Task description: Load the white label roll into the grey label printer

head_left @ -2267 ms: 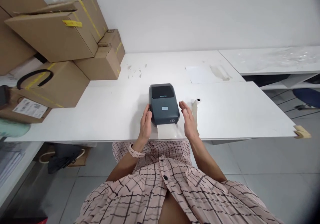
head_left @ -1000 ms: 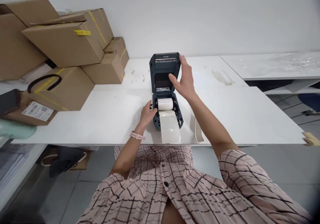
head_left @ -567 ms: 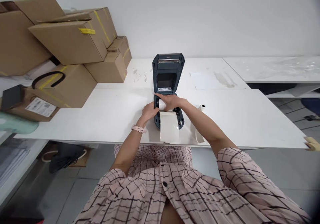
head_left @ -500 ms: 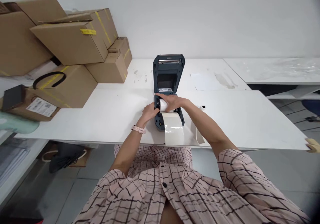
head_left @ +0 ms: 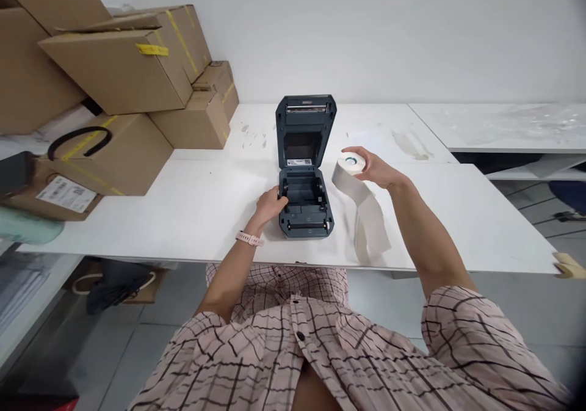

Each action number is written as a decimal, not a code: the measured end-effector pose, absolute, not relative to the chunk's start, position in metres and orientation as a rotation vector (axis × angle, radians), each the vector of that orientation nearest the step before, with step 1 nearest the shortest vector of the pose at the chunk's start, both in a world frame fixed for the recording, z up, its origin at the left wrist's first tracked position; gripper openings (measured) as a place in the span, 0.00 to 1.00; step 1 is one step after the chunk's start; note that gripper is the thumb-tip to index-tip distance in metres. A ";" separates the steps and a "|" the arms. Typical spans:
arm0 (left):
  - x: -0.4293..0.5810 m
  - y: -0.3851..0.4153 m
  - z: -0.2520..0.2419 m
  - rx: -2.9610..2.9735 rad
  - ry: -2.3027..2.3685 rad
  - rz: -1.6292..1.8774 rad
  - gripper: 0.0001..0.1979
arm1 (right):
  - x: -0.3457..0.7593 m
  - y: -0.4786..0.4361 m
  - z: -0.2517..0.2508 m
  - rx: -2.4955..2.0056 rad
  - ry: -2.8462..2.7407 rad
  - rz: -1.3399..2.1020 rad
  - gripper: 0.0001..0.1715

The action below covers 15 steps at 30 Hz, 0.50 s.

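Note:
A dark grey label printer (head_left: 307, 231) stands on the white table with its lid (head_left: 281, 124) raised and its roll compartment bare. My left hand (head_left: 271, 204) is closed on the printer's left side, thumb over the rim. To the right of the printer, my right hand (head_left: 376, 170) grips a white label roll (head_left: 344, 164) by its edge, its core turned upward. From the roll a long strip of labels (head_left: 370, 225) hangs down toward the table's front edge. The fingertips on the roll's far side are partly hidden.
Cardboard boxes (head_left: 114, 72) are stacked on the left of the table (head_left: 220, 215), with a black band (head_left: 80, 131) on a lower one. A white wall stands behind. The front edge runs close to my body. A lower shelf (head_left: 540, 176) lies to the right.
My right hand has lifted the label roll out of the printer and carried it to the right, the strip trailing. My left hand has stayed at the printer's left side.

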<state>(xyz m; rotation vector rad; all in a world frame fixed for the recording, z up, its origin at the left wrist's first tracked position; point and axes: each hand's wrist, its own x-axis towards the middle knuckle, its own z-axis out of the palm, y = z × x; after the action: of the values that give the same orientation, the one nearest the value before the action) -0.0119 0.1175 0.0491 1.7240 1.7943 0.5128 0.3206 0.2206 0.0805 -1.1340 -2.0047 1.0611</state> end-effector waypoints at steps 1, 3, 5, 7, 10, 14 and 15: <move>-0.012 0.117 0.049 1.718 1.799 0.517 0.15 | 0.321 0.227 0.069 -1.164 -1.974 1.082 0.46; -0.012 0.117 0.049 1.707 1.800 0.525 0.15 | 0.318 0.238 0.050 -1.204 -1.942 1.095 0.44; -0.012 0.117 0.048 1.702 1.798 0.533 0.16 | 0.311 0.246 0.035 -1.231 -1.934 1.096 0.43; -0.012 0.117 0.047 1.704 1.789 0.544 0.17 | 0.304 0.251 0.025 -1.258 -1.932 1.115 0.44; -0.013 0.117 0.045 1.699 1.770 0.561 0.18 | 0.307 0.252 0.020 -1.271 -1.933 1.165 0.50; -0.014 0.118 0.044 1.694 1.769 0.562 0.18 | 0.351 0.231 0.023 -1.148 -1.743 1.297 0.48; -0.014 0.119 0.044 1.698 1.769 0.562 0.17 | 0.365 0.222 0.022 -1.127 -1.675 1.301 0.44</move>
<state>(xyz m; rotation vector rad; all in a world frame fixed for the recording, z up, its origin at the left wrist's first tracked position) -0.0137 0.1189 0.0436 1.6976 1.7688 0.5624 0.3646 0.2225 0.0222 -1.1272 -1.6753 1.3008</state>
